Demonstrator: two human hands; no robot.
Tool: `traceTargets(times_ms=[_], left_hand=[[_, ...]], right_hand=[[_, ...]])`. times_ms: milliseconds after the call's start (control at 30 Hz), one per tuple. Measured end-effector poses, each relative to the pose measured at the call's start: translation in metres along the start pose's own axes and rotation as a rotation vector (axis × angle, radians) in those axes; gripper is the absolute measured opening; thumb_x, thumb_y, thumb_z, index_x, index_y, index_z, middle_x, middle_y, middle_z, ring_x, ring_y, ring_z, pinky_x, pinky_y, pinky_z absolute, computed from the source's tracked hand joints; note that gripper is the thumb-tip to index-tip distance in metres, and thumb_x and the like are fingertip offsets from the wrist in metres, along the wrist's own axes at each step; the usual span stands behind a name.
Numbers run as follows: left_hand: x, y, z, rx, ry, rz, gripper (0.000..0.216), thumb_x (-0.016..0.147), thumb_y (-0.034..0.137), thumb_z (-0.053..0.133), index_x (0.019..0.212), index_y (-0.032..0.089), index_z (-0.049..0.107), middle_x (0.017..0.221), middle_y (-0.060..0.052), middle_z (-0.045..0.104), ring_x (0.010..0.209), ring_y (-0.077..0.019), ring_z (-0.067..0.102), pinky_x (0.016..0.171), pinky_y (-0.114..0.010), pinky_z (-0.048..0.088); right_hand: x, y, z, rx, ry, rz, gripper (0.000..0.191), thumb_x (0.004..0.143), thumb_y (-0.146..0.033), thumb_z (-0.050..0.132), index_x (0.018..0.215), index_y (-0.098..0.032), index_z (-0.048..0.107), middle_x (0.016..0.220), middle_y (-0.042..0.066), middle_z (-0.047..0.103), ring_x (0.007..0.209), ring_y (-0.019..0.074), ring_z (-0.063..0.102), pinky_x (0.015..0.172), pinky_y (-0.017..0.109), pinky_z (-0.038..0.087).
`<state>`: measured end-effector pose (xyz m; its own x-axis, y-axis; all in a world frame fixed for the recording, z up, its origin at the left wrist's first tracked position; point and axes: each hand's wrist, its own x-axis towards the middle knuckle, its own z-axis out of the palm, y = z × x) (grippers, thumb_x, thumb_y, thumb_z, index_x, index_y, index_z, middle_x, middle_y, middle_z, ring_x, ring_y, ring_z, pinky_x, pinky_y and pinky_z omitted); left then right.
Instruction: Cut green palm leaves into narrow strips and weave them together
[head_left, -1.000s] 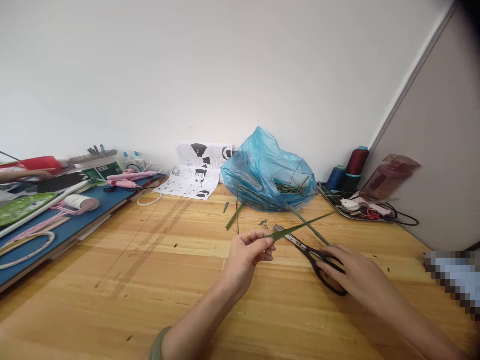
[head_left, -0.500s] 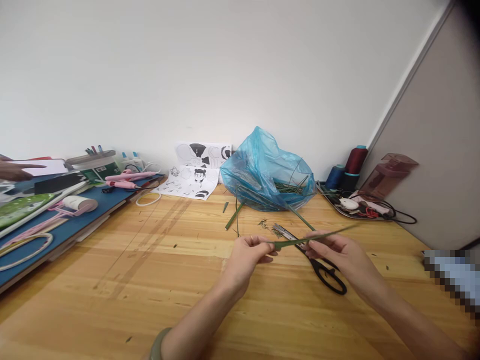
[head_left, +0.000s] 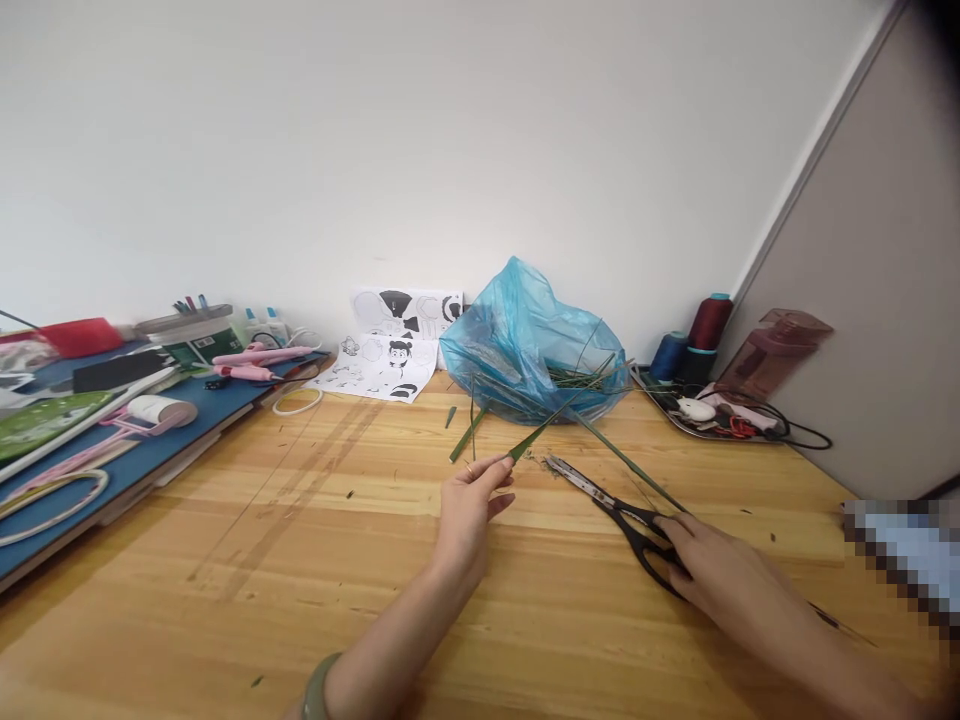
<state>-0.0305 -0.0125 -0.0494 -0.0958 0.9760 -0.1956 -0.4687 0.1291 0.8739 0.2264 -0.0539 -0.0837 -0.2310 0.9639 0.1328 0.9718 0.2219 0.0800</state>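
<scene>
My left hand (head_left: 469, 505) pinches the near end of a long green leaf strip (head_left: 551, 418) that slants up and right toward a blue plastic bag (head_left: 525, 340) holding more green strips. My right hand (head_left: 712, 572) rests on the black handles of a pair of scissors (head_left: 609, 505) lying on the wooden table (head_left: 300, 560); the blades point up-left toward the left hand. Another green strip (head_left: 626, 462) lies across the table beside the scissors.
Loose green pieces (head_left: 466, 432) lie before the bag. Printed sheets (head_left: 386, 362) lean at the wall. A blue board (head_left: 150, 430) at left carries pink tools, a white ring and jars. A tray (head_left: 712, 412) with thread spools and cables sits at right, beside a grey panel.
My right hand let go of the leaf strip and dropped onto the scissors' handles. My left hand swung the strip so it points up toward the bag. A person's hand at far left is gone.
</scene>
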Motion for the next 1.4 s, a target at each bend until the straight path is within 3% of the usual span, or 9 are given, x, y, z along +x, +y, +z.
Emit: traceTargets(times_ms=[100,267,367,467,533,700,900,1200,1400], left_hand=[[0.001,0.001,0.000,-0.043,0.003,0.004,0.024,0.054,0.028,0.071,0.072,0.012,0.066,0.067,-0.003,0.058,0.065,-0.0093,0.052,0.058,-0.019,0.042],[0.002,0.001,0.000,-0.116,0.027,0.012,0.023,0.053,0.026,0.072,0.070,0.012,0.066,0.064,-0.002,0.058,0.062,-0.0076,0.052,0.059,-0.018,0.042],[0.003,0.001,0.000,-0.151,0.038,0.002,0.023,0.053,0.025,0.072,0.071,0.012,0.066,0.063,-0.002,0.059,0.062,-0.0076,0.053,0.058,-0.018,0.042],[0.004,0.000,-0.001,-0.178,0.044,-0.008,0.023,0.052,0.024,0.072,0.071,0.013,0.065,0.063,-0.001,0.059,0.060,-0.0071,0.053,0.058,-0.017,0.042],[0.004,0.001,-0.001,-0.194,0.047,-0.004,0.022,0.052,0.024,0.072,0.070,0.013,0.065,0.064,-0.001,0.060,0.060,-0.0065,0.053,0.058,-0.017,0.043],[0.002,0.000,0.000,-0.218,0.037,0.016,0.019,0.054,0.022,0.071,0.070,0.013,0.065,0.065,0.000,0.060,0.058,-0.0053,0.053,0.060,-0.016,0.043],[-0.005,-0.005,0.005,-0.200,-0.034,-0.019,0.017,0.055,0.021,0.071,0.068,0.012,0.066,0.062,-0.001,0.060,0.059,-0.0057,0.053,0.059,-0.016,0.043],[-0.009,-0.007,0.009,-0.231,-0.091,-0.057,0.015,0.054,0.020,0.071,0.065,0.012,0.066,0.059,0.000,0.061,0.056,-0.0055,0.053,0.059,-0.016,0.043],[-0.008,-0.010,0.007,-0.255,-0.100,-0.088,0.015,0.054,0.021,0.072,0.065,0.012,0.066,0.058,0.000,0.060,0.055,-0.0049,0.052,0.058,-0.015,0.043]], right_hand=[[0.009,0.001,-0.013,0.027,-0.114,0.040,0.025,0.071,-0.019,0.045,0.092,-0.015,0.058,0.086,0.010,0.061,0.074,0.0278,0.058,0.058,0.035,0.043],[0.016,0.003,-0.022,0.149,-0.137,0.138,0.015,0.066,-0.025,0.049,0.076,-0.018,0.058,0.075,0.007,0.061,0.069,0.0266,0.056,0.056,0.033,0.040],[0.017,0.003,-0.023,0.407,-0.130,0.217,0.014,0.068,-0.030,0.047,0.071,-0.019,0.055,0.073,0.006,0.061,0.070,0.0247,0.056,0.058,0.031,0.039],[0.015,-0.004,-0.025,0.808,-0.188,0.224,0.011,0.067,-0.029,0.046,0.068,-0.019,0.051,0.065,0.003,0.058,0.062,0.0194,0.055,0.055,0.027,0.040],[0.011,-0.012,-0.029,0.951,-0.213,0.204,0.012,0.067,-0.031,0.048,0.066,-0.019,0.047,0.060,0.000,0.053,0.056,0.0170,0.051,0.051,0.025,0.038],[0.002,-0.040,-0.045,0.920,-0.225,0.056,0.022,0.073,-0.039,0.051,0.066,-0.020,0.042,0.067,-0.001,0.047,0.064,0.0168,0.045,0.056,0.024,0.037],[0.015,-0.065,-0.052,1.022,-0.262,0.059,0.025,0.074,-0.040,0.052,0.065,-0.019,0.042,0.063,-0.003,0.043,0.059,0.0129,0.041,0.053,0.022,0.034],[0.023,-0.057,-0.035,1.311,-0.376,0.180,0.034,0.064,-0.045,0.059,0.059,-0.018,0.038,0.049,-0.007,0.037,0.038,0.0052,0.037,0.038,0.018,0.031],[0.015,-0.057,-0.042,1.511,-0.390,0.108,0.033,0.076,-0.047,0.047,0.067,-0.016,0.044,0.058,-0.003,0.042,0.047,0.0074,0.039,0.044,0.019,0.032]])
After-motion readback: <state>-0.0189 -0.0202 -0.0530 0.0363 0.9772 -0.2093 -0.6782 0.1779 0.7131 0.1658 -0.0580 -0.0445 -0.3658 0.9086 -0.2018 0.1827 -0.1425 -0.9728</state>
